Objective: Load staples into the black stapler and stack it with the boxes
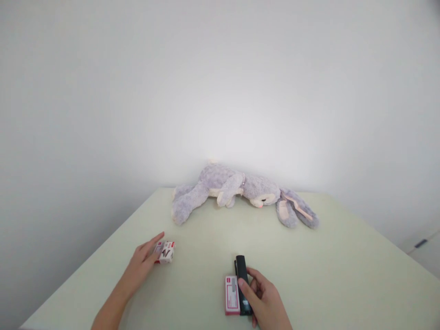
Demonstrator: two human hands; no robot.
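Note:
My left hand (142, 260) is at a small white, red and pink box (167, 253) on the left of the table. Its thumb lies along the near side and its index finger stretches past the far side; the other fingers are mostly hidden. A dark picture is printed on the box's white face. Closer to me, my right hand (263, 293) grips a black stapler (242, 279), thumb on top and fingers around its right side. Directly left of the stapler, against it, lies a pink and white box (232, 298) with a grey patch.
A grey-purple plush rabbit (223, 183) lies on its side along the table's back edge, ears to the right. Behind it rises a plain pale wall (220, 91). The pale green table (309, 266) narrows away from me. A dark handle-like piece (420, 243) shows at far right.

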